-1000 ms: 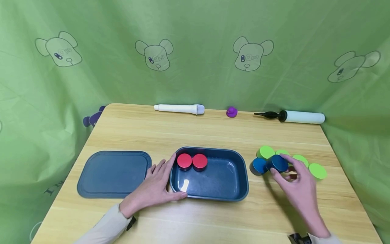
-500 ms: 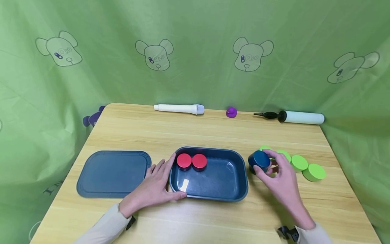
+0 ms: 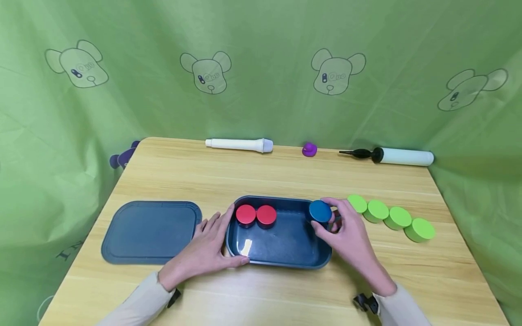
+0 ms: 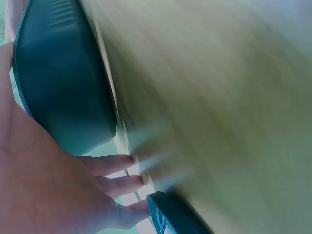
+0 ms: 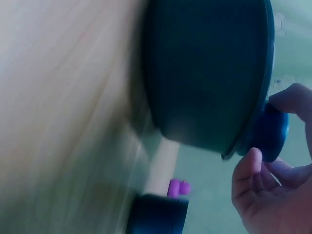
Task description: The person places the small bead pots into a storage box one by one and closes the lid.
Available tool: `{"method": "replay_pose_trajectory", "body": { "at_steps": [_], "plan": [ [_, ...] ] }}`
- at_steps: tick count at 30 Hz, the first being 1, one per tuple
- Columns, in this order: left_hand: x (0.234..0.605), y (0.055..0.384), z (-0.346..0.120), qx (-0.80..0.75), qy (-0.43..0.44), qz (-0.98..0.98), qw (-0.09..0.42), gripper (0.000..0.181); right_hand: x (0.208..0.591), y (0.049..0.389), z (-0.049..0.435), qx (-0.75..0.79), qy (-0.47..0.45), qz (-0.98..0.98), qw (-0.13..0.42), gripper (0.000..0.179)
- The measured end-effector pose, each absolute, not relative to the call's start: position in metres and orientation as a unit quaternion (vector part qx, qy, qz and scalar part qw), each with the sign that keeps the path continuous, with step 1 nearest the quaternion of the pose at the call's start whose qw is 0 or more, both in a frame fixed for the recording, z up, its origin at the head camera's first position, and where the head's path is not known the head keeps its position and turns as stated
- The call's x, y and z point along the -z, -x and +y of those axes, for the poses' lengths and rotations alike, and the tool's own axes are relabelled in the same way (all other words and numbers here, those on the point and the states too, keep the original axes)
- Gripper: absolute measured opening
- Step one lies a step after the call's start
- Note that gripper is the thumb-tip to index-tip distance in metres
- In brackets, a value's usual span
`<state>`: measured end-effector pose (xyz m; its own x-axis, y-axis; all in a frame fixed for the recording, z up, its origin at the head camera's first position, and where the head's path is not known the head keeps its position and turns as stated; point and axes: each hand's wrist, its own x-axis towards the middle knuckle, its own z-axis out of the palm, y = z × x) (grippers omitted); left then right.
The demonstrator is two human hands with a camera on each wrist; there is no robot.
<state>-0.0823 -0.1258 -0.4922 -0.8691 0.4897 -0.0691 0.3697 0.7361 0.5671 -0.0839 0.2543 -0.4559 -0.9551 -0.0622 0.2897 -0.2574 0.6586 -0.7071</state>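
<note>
My right hand [image 3: 346,231] pinches a blue round block [image 3: 320,212] between thumb and fingers, over the right end of the dark blue box [image 3: 281,262]. In the right wrist view this block [image 5: 270,131] shows just above the box's rim. My left hand [image 3: 204,249] rests against the box's left end with fairly straight fingers, its thumb along the front rim. Two red round blocks [image 3: 246,215] sit side by side in the box's back left corner. Another dark blue block [image 5: 158,214] stands on the table in the right wrist view; my hand hides it in the head view.
Several green round blocks [image 3: 397,218] form a slanting row to the right. A dark blue lid [image 3: 151,233] lies left of the box. Along the back edge are a white microphone-shaped thing [image 3: 238,145], a purple toy duck [image 3: 309,149] and a hand pump [image 3: 403,156].
My right hand has carried the blue block leftward from beside the green blocks to over the box's right end. The left hand, box and red blocks have stayed put.
</note>
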Motion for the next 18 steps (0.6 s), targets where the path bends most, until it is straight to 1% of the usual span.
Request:
{"method": "replay_pose_trajectory", "body": {
  "at_steps": [9, 18],
  "plan": [
    [0.492, 0.083, -0.126, -0.277, -0.235, 0.926, 0.106, 0.133, 0.456, 0.090, 0.236, -0.325, -0.107, -0.930, 0.134, 0.061],
    [0.493, 0.082, -0.126, -0.276, -0.233, 0.926, 0.107, 0.133, 0.456, 0.096, 0.217, -0.301, -0.114, -0.943, 0.085, 0.061]
  ]
}}
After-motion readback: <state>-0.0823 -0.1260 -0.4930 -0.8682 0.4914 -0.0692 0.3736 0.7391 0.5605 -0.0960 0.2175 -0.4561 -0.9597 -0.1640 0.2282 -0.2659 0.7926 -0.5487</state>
